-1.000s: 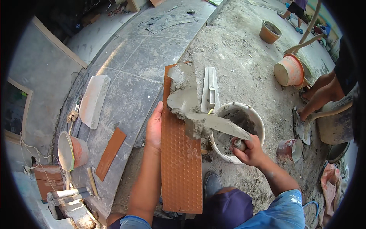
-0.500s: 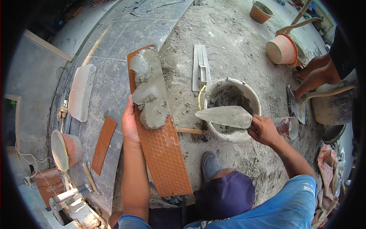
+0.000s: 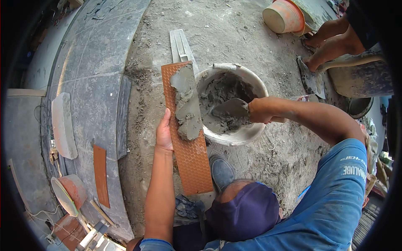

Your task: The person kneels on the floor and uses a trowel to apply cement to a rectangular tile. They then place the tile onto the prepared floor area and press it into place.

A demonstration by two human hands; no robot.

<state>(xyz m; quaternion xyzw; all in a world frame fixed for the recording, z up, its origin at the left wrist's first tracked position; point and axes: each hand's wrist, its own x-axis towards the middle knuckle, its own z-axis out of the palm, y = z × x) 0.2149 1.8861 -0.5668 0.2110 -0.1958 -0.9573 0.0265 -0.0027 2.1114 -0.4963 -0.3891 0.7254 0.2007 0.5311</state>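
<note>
My left hand [image 3: 164,131] grips the left edge of a long terracotta tile [image 3: 192,161], its honeycomb-patterned back facing up. Grey wet mortar [image 3: 186,113] lies in a thick, uneven layer over the tile's upper part. The tile is tilted beside a whitish bucket [image 3: 256,77] and overlaps its left rim in view. Inside the bucket is more mortar, with the blade of a trowel [image 3: 231,108] down in it. My right hand [image 3: 260,111] is closed round the trowel's handle at the bucket's right side. Past the tile's top end, a grey float [image 3: 179,44] lies on the ground, partly covered.
On the grey tiled step at left lie a chipped slab [image 3: 63,125] and a narrow terracotta piece [image 3: 101,175], with a stained bucket [image 3: 73,188] nearby. An orange-rimmed bucket [image 3: 280,16] and another person's legs [image 3: 335,46] are at far right. My shoe [image 3: 222,171] stands below the bucket.
The trowel has gone from above the bucket's rim down into the mortar. The tile now sits closer to the bucket and overlaps the float. The whole view has shifted.
</note>
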